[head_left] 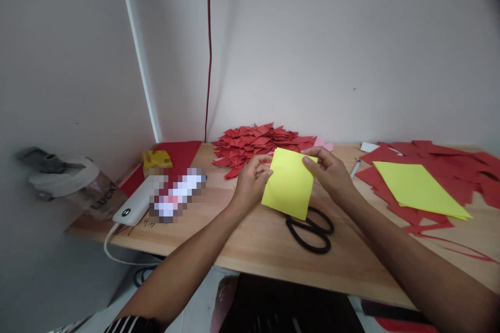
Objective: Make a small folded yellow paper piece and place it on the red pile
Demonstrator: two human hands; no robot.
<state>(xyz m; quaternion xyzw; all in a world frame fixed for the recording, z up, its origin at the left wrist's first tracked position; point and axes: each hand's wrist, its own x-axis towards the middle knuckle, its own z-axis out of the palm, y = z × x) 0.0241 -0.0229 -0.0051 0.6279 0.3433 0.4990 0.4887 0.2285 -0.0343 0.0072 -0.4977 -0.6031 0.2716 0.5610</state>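
A small yellow paper sheet (289, 183) is held up over the wooden table (253, 250). My left hand (252, 181) pinches its left edge with fingers closed on it. My right hand (327, 168) grips its upper right corner between thumb and fingers. Black-handled scissors (310, 229) lie on the table just below the sheet, partly hidden by it. A heap of folded red paper pieces (260, 144) sits behind the sheet against the wall.
A stack of yellow sheets (420, 188) lies on red paper sheets and scraps (461, 166) at the right. A white power bank (135, 204) with a cable, a blurred object and a small yellow folded piece (156, 158) are at the left. A pen (355, 167) lies beyond my right hand.
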